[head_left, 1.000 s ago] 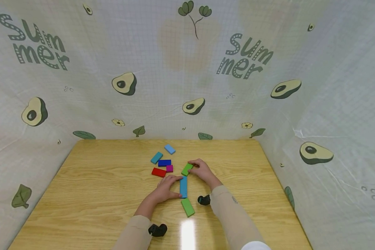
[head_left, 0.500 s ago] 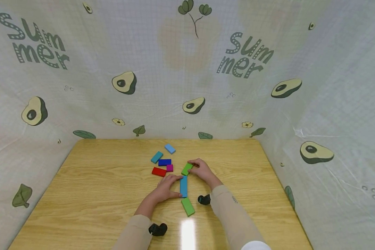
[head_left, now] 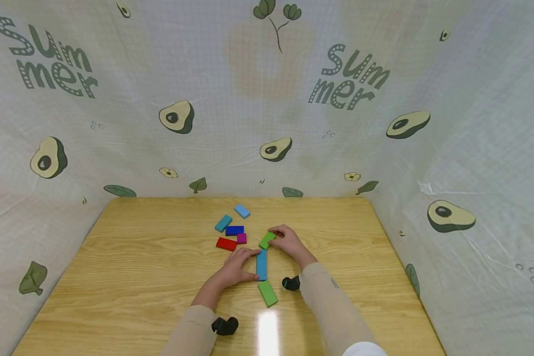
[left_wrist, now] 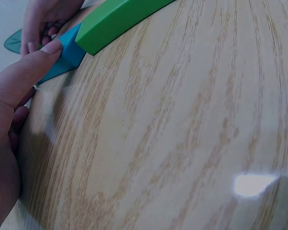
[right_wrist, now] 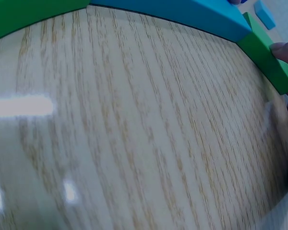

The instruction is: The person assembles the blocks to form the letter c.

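My left hand [head_left: 236, 268] spans a long blue block [head_left: 261, 266] lying on the table, thumb at its near end and fingers at its far end. In the left wrist view the thumb presses the end of the blue block [left_wrist: 71, 53]. With thumb and fingers, my right hand [head_left: 289, 242] pinches a green block [head_left: 265, 241], angled off the blue block's far end. These two meet at a corner in the right wrist view, where the pinched green block [right_wrist: 268, 56] shows. Another green block [head_left: 267, 293] lies slanted at the blue block's near end.
Left of the far green block lie a red block [head_left: 226, 244], a small magenta block [head_left: 242, 238] and a dark blue block [head_left: 234, 230]. Farther back are a teal block [head_left: 223, 223] and a light blue block [head_left: 242, 211]. A printed curtain [head_left: 231, 163] encloses the table's back and sides.
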The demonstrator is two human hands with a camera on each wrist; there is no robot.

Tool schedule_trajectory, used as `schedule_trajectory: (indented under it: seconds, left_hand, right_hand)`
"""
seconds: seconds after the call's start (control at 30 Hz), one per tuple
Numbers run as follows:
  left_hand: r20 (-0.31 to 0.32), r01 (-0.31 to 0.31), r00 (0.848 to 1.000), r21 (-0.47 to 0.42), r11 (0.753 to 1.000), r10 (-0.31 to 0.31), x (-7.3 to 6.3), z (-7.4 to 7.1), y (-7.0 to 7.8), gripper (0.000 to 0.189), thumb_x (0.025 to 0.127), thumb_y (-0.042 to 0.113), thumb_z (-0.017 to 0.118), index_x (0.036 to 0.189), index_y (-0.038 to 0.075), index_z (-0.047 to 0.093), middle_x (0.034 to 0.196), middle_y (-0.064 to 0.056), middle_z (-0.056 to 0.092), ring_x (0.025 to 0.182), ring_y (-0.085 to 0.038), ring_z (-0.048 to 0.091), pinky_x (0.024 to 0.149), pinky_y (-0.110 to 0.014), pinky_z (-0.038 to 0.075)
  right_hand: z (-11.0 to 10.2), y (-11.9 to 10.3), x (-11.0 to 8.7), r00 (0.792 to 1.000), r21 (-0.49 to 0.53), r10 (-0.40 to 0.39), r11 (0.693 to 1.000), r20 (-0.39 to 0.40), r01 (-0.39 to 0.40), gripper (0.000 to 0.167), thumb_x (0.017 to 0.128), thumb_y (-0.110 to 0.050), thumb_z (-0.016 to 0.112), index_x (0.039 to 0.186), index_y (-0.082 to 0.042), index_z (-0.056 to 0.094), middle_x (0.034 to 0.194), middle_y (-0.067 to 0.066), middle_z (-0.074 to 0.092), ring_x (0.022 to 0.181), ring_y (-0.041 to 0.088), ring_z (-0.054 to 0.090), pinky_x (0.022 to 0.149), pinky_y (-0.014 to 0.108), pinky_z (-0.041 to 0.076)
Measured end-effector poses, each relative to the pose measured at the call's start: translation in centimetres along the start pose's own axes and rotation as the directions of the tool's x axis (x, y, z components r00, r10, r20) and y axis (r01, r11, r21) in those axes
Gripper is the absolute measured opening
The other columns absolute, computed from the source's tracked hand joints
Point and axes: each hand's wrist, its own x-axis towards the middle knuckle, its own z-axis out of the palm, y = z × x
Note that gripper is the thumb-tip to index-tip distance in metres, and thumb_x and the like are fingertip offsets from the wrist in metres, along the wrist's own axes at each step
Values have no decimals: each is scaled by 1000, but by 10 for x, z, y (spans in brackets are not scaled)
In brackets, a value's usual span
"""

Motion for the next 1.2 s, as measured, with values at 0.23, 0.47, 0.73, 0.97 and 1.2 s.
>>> schedule_trajectory:
  seconds: [0.23,0.47,0.73,0.97,1.2]
  left_hand:
    - [2,2,1000,4,1000,-2,0,0,1,72,82,41,78,144,23,48,138,-6,45,131,-36,35,103,-62,26]
    - [11,-3,1000,9,1000,3,1,0,0,72,82,42,78,145,24,47,139,-6,45,132,-36,34,103,-63,25]
    - [-7,0,1000,-79,997,0,-2,-3,0,70,83,37,78,144,21,48,143,-7,44,131,-35,37,105,-59,29]
    - [-119,11,992,-246,969,-41,-7,-4,2,61,86,20,77,141,13,51,136,-10,51,123,-33,48,102,-52,39]
    - [-230,50,966,-293,955,-121,-15,-23,12,55,85,11,76,136,10,55,125,-12,58,109,-32,51,91,-50,44]
  right_hand:
    - [-2,0,-2,1000,23,21,1000,-5,-21,37,86,-11,75,122,-6,66,112,6,58,100,23,52,87,41,44]
    - [-3,1,-2,999,39,32,999,-7,-31,37,85,-11,76,121,-6,66,112,6,58,99,22,52,86,40,45]
    - [-2,1,-1,1000,48,29,998,-9,-29,38,85,-11,75,122,-5,65,111,6,58,99,23,52,88,40,44]
    - [-2,-4,1,1000,24,26,999,-11,-26,39,85,-11,76,122,-5,65,113,7,59,100,23,52,86,39,44]
    - [3,-30,5,999,-10,-25,1000,23,25,40,87,-11,74,125,-5,64,120,10,59,108,30,52,89,45,46]
